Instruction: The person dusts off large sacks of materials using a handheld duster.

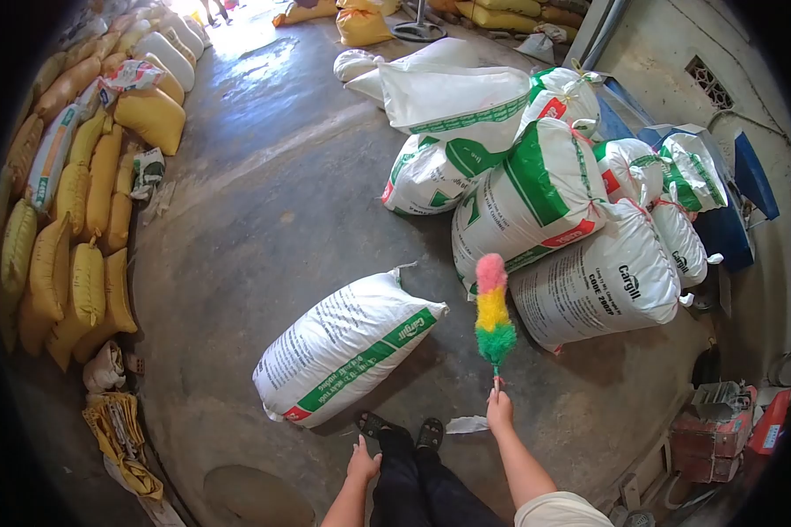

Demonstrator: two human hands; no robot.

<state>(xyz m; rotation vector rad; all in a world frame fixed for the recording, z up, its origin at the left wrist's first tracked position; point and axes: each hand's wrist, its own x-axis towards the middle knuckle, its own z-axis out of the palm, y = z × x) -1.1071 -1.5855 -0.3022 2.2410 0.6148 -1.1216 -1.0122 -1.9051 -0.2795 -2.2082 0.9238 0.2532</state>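
In the head view my right hand (499, 411) is closed around the thin handle of a fluffy duster (495, 316), banded pink, yellow and green. The duster points away from me, its head overlapping the edge of a standing white sack (593, 277). Low beside my leg, my left hand (362, 458) holds nothing, with the thumb apart from the fingers. A full white Cargill sack (347, 347) with a green stripe lies on the floor just ahead of my left hand, not touched by it.
More white-and-green sacks (527, 193) stand clustered ahead right, by blue metal equipment (736, 228). Yellow sacks (83, 281) are stacked along the left. A red machine (714, 430) sits at lower right. A paper scrap (468, 425) lies near my feet on the concrete floor (264, 202).
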